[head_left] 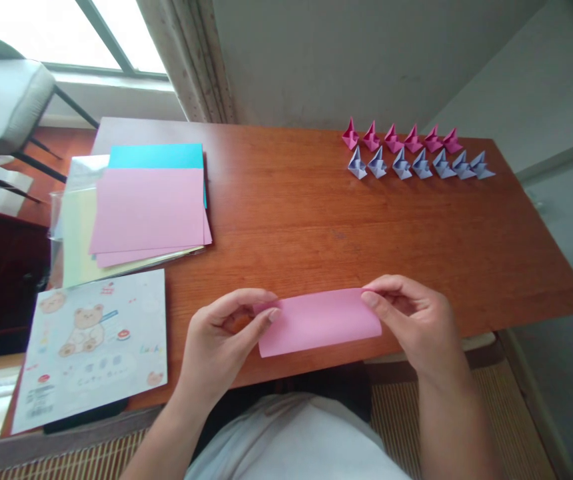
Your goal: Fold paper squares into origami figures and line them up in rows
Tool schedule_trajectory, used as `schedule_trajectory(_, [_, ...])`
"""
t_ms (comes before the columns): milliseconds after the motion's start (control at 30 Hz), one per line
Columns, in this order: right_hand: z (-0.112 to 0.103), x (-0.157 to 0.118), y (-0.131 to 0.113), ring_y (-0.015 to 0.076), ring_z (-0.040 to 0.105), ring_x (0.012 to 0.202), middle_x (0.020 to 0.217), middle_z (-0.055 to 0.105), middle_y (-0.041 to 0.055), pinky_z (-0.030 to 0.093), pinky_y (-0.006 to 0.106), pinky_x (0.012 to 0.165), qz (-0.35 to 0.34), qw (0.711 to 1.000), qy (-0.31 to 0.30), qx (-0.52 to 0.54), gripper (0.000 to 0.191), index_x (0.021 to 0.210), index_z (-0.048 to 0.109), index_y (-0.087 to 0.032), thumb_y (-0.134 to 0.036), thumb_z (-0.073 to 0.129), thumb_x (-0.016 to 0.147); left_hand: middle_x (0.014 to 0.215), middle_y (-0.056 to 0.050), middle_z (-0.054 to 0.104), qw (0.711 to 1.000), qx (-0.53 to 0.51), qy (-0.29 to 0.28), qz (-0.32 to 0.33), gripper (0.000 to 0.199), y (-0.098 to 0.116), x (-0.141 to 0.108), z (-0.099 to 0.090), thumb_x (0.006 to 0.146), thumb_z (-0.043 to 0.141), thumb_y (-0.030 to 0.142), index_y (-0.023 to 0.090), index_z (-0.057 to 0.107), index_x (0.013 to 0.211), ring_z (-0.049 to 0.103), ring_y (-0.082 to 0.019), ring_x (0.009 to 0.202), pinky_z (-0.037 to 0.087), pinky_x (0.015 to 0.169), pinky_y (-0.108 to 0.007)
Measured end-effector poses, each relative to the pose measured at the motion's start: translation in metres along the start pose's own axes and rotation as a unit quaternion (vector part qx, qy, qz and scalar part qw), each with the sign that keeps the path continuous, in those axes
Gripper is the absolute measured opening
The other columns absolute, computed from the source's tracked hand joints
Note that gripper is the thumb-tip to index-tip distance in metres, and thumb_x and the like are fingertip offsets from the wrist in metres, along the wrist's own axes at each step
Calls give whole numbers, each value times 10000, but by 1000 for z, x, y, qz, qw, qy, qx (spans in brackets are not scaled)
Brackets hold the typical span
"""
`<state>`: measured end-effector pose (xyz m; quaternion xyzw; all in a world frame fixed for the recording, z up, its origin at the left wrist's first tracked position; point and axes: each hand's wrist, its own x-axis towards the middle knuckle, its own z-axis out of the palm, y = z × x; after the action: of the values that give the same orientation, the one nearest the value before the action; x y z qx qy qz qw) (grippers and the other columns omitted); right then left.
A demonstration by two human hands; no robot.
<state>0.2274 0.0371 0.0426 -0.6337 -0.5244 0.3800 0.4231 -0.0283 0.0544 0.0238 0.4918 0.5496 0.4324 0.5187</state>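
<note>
A pink sheet of paper point(320, 325), folded into a long rectangle, is held above the front edge of the wooden table. My left hand point(226, 333) pinches its upper left corner between thumb and fingers. At the upper right corner, my right hand point(411, 317) grips the paper the same way. The fold seems to run along the top, though the back of the sheet is hidden from me.
On the wooden table point(276, 200), pink origami pieces point(393, 139) stand in a row behind lilac ones point(401, 165). A stack of coloured paper point(149, 210) lies at left, above a bear-printed pad point(96, 347). A chair point(9, 100) stands beyond the table's left end.
</note>
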Motion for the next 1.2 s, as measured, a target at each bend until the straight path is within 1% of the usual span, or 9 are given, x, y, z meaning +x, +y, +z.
schedule_trajectory(133, [-1,-1,1,134,693,716,780,742,-22,558,202,648,6,1000,5,-4,34,824,750,-259,-269,761,855,819,2,778,1000,4,-1,13,91,1,-1,2,757,817,165,216,776,820,715,-124,741,590,690,-176])
schedule_trajectory(267, [-2,-2,1,148,698,738,804,748,-13,565,221,657,14,1000,11,-10,36,834,752,-260,-287,766,854,806,-6,778,1000,9,-4,17,78,2,-1,2,757,813,172,210,781,818,705,-127,711,591,681,-193])
schedule_trajectory(433, [-2,-3,1,173,705,753,824,757,4,575,256,665,21,1000,12,-13,60,840,758,-259,-316,774,845,808,-26,777,1000,21,-6,5,88,3,-1,1,755,815,184,198,788,838,701,-140,701,597,684,-219])
schedule_trajectory(600, [-3,-3,2,176,707,755,835,762,6,579,257,661,22,1000,10,-19,53,847,765,-266,-318,779,844,803,-37,774,1000,17,-2,-4,96,3,-1,0,749,821,203,191,789,839,705,-153,709,598,689,-235])
schedule_trajectory(900, [-3,-3,5,173,707,760,848,764,10,583,251,665,21,999,10,-30,57,859,768,-265,-320,778,848,802,-15,773,1000,21,1,7,100,3,-2,1,756,818,170,213,793,843,692,-128,710,573,681,-201])
schedule_trajectory(1200, [-3,-2,0,187,714,766,837,762,18,596,269,682,16,1000,0,-22,66,849,764,-256,-322,764,851,812,-38,782,999,40,14,-2,101,4,-2,0,742,827,229,197,787,829,708,-160,711,602,682,-243])
